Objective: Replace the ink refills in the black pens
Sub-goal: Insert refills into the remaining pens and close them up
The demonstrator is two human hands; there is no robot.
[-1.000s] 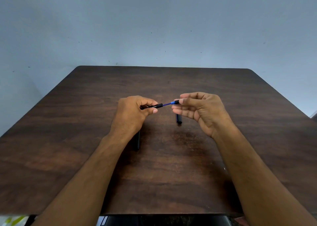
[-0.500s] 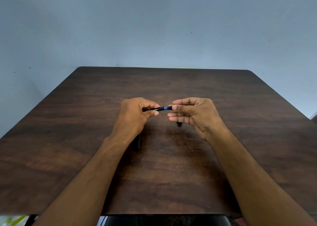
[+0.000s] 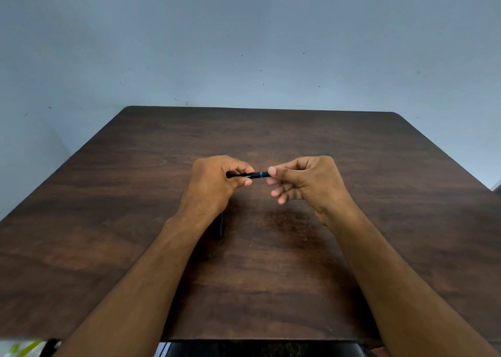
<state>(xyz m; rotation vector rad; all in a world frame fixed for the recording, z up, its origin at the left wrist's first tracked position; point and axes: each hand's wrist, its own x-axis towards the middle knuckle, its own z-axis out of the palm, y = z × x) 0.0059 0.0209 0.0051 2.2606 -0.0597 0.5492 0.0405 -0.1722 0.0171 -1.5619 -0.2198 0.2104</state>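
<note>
Blue refill point(image 3: 260, 174) now nearly sheathed; slim black pen point(image 3: 248, 175) is pinched by left hand point(image 3: 214, 186) and right hand point(image 3: 306, 183) above grained wooden bench point(image 3: 271, 275).

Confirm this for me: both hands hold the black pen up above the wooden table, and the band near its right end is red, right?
Not quite. In the head view the band on the black pen is blue, not red. The left hand and right hand do hold it above the wooden table.
</note>
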